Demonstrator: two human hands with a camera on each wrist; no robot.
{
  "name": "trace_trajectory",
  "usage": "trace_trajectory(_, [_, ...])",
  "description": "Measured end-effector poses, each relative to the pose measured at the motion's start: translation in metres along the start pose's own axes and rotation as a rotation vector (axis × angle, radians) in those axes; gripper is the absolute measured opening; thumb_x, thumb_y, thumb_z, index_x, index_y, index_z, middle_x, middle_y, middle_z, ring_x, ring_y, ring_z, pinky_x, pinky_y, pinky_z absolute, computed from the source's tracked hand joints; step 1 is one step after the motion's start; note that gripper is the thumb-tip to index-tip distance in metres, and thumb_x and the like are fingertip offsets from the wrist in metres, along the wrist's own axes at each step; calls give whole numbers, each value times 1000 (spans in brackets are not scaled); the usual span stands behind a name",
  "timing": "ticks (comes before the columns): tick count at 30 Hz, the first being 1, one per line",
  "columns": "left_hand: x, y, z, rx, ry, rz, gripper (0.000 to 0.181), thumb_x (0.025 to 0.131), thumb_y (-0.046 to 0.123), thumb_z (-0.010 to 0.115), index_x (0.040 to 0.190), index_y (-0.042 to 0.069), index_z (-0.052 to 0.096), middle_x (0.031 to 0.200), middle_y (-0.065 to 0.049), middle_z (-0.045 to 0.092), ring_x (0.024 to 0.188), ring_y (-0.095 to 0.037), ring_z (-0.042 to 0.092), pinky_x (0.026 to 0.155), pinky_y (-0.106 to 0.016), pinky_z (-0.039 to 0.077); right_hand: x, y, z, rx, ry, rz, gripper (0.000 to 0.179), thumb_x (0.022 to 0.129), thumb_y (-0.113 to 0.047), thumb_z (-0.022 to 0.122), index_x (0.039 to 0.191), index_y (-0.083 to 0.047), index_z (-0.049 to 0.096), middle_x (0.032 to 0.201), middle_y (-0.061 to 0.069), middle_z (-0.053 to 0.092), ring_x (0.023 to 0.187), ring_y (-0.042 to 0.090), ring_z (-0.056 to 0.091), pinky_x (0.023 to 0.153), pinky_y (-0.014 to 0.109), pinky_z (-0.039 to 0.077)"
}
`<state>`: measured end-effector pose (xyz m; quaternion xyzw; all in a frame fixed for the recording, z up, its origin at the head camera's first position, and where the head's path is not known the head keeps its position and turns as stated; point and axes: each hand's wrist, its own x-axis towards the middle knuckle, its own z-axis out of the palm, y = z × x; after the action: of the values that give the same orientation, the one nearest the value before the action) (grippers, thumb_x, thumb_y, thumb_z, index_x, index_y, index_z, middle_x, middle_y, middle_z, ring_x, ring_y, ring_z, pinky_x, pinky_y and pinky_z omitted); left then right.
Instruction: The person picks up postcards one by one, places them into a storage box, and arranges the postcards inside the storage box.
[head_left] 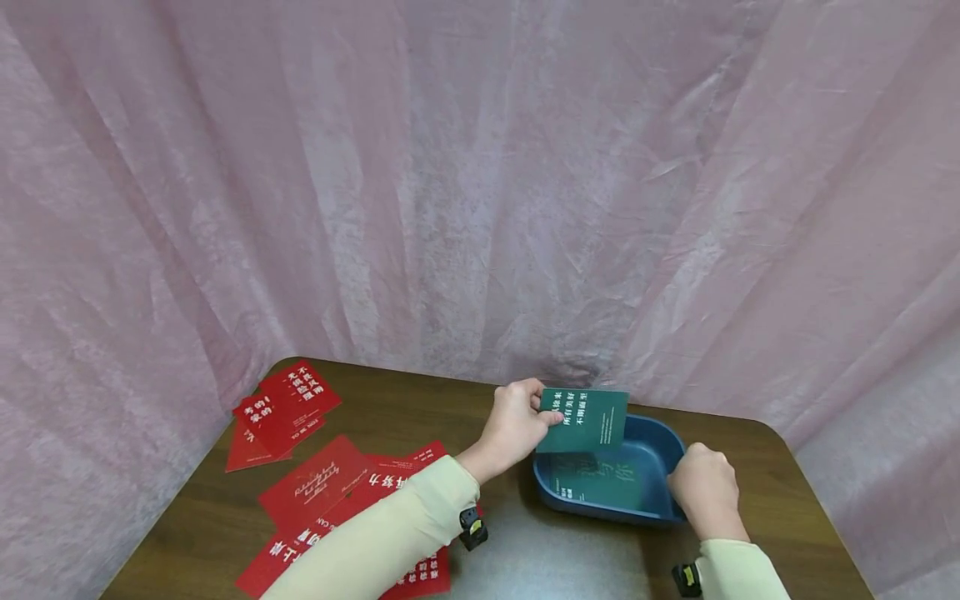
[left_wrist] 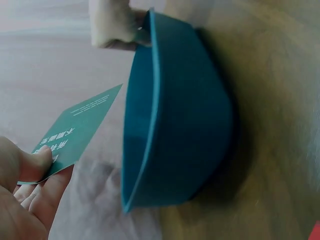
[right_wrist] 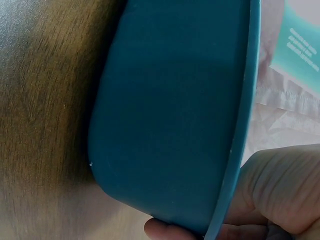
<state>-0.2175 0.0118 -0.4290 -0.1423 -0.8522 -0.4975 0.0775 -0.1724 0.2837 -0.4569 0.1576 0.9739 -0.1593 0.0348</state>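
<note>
A green card [head_left: 592, 433] with white printed characters is pinched between the thumb and fingers of my left hand [head_left: 517, 421]. It is held above the left part of a blue plastic basin [head_left: 611, 514]. My right hand [head_left: 703, 483] grips the basin's right rim; in the right wrist view, fingers [right_wrist: 170, 230] show beneath the rim on the outer wall. Inside the basin lies another green card [head_left: 600, 487], partly covered by the held one. The left wrist view shows the held card [left_wrist: 82, 122] apart from the basin wall [left_wrist: 190, 110].
Several red cards [head_left: 315, 479] with printed text lie overlapping on the wooden table [head_left: 442, 408] at the left, partly under my left sleeve. Another cluster of red cards [head_left: 300, 400] sits at the far left corner. A pink curtain [head_left: 480, 208] hangs behind the table.
</note>
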Motion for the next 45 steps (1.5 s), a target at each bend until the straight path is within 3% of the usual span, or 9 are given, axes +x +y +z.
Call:
trace_trajectory(11, [-17,-6,43,-10,-104,-34,23,74,15,79,80,9,58,53,8,31,48,-3,32,46,-18,30,-2,4,6,-1,2,6,26,78,-7,57,88,16,60,72,29,60,54,27,56,43,41,49])
trace_trajectory(16, [-21,-10,55,40,-142,-60,23,76,17,78,74,11,56,51,8,28,46,-4,33,45,-19,28,-4,4,4,10,-6,4,25,79,-7,57,88,16,59,71,27,60,53,26,55,43,40,49])
trace_trajectory(23, [-19,-14,64,99,-159,-53,25,74,18,79,70,13,55,54,7,34,51,-4,38,44,-19,29,-4,2,1,17,6,-3,22,79,-6,57,86,15,59,68,24,59,51,25,53,43,40,49])
trace_trajectory(29, [-18,-16,65,237,-179,-21,27,72,22,81,70,14,55,56,7,41,55,-4,40,46,-18,33,-3,0,-3,8,-14,10,24,79,-7,58,89,16,60,71,26,60,52,25,54,45,41,50])
trace_trajectory(35, [-21,-16,70,380,-236,-2,19,75,20,77,81,10,64,67,4,60,58,0,51,50,-17,42,-2,-1,-3,6,0,12,23,78,-7,57,85,14,60,70,26,60,54,27,54,44,39,47])
trace_trajectory(41, [-23,-17,73,578,-217,123,17,68,17,77,65,14,60,66,1,64,58,-3,54,48,-22,43,-2,0,-2,7,13,9,21,78,-7,57,83,13,61,67,23,59,54,27,53,42,38,46])
trace_trajectory(45, [-23,-17,75,649,-220,159,19,65,14,76,62,16,57,64,1,62,59,-9,59,47,-25,44,-2,0,-2,7,21,2,21,78,-7,57,82,14,61,67,24,59,53,27,53,43,40,47])
